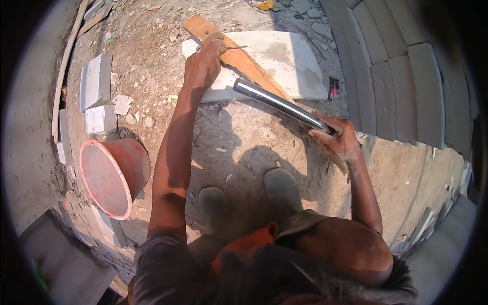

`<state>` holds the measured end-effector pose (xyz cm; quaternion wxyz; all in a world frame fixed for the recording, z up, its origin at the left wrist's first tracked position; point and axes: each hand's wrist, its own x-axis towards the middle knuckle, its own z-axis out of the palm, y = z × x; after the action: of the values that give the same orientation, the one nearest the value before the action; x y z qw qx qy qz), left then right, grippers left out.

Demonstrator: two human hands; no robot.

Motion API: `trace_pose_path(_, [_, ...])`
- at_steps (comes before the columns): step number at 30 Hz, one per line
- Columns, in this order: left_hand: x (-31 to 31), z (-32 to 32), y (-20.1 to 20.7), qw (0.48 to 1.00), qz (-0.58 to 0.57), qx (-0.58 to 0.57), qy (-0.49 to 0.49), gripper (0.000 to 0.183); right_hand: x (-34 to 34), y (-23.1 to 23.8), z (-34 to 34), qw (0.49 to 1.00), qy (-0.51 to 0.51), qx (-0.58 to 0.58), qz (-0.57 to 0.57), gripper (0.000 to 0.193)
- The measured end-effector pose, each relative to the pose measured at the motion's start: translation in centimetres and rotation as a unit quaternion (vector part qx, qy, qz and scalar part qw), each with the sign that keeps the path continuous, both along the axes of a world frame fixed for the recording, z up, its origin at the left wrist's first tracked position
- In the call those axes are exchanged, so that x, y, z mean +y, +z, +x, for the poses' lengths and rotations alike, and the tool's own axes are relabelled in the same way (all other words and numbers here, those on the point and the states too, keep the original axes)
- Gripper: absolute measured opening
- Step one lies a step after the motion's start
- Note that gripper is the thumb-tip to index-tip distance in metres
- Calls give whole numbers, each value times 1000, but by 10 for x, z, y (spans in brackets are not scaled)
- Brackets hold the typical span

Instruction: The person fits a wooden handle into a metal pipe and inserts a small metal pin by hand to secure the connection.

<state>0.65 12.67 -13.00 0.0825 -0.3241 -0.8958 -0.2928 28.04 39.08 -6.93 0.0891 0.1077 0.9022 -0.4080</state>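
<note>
A brown wooden plank (pixel 254 68) lies slantwise over a pale slab (pixel 305 76) on the ground, its near end under my right hand. At its far end my left hand (pixel 204 58) is closed on a thin dark rod, perhaps a nail (pixel 236 47), which sticks out to the right across the wood. My right hand (pixel 338 137) is wrapped round the near end of a shiny dark metal bar (pixel 284 105), which runs up and left along the plank. Whether those fingers also grip the plank is hidden.
A reddish bucket (pixel 109 178) lies tipped at my left, near pale blocks (pixel 96 81). Grey block walls (pixel 406 76) rise on the right. My boots (pixel 282 188) stand on rubble-strewn dirt. A small red and black item (pixel 334 89) sits beside the slab.
</note>
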Motion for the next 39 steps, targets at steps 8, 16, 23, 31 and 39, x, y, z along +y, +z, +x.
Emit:
trace_pose_path(8, [4, 17, -29, 986, 99, -25, 132, 17, -37, 27, 0, 978, -57, 59, -190, 54])
trace_pose_path(16, [5, 13, -4, 883, 248, -352, 185, 28, -78, 3, -3, 890, -114, -50, -439, 58])
trace_pose_path(23, [-6, 18, -3, 856, 281, -396, 175, 34, -85, -3, 25, 736, -191, -151, -632, 64])
trace_pose_path(31, [1, 24, -12, 911, 239, -299, 152, 32, -94, -9, 30, 873, -184, -59, -447, 54])
trace_pose_path(39, [1, 26, -3, 891, 225, -355, 174, 26, -103, 1, -9, 947, -147, -6, -287, 36])
